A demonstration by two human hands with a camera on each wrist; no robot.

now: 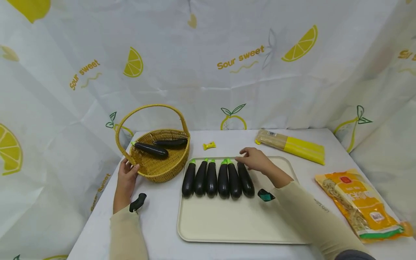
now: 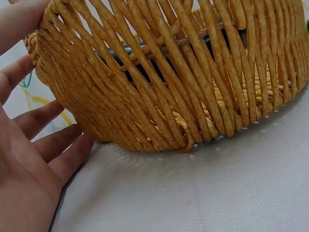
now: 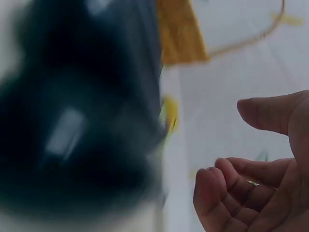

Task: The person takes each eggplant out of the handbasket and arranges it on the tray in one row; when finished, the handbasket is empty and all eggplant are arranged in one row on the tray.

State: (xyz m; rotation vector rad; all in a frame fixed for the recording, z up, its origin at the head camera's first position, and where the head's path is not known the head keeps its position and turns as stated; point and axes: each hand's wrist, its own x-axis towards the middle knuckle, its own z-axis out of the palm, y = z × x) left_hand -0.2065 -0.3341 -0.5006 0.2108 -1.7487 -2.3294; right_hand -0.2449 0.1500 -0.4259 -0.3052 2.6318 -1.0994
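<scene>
A wicker basket [image 1: 177, 168] with a tall handle stands at the back left, with two dark eggplants [image 1: 151, 149] inside. My left hand [image 1: 128, 177] touches its near left side: the thumb lies at the rim, and the fairly straight fingers rest on the woven wall [image 2: 159, 96]. Several eggplants [image 1: 211, 180] with green stems lie side by side on a cream tray [image 1: 240, 224]. Above the rightmost eggplant [image 1: 246, 180] is my right hand [image 1: 256, 160], hiding its top end. In the right wrist view that hand [image 3: 260, 179] has thumb and bent fingers apart, with nothing between them.
Behind the tray lies a small yellow wrapped packet [image 1: 209, 145]. A yellow and clear package [image 1: 292, 144] of thin sticks is at the back right. An orange bag [image 1: 360, 206] lies along the right side. A lemon-print cloth [image 1: 195, 79] hangs behind the table.
</scene>
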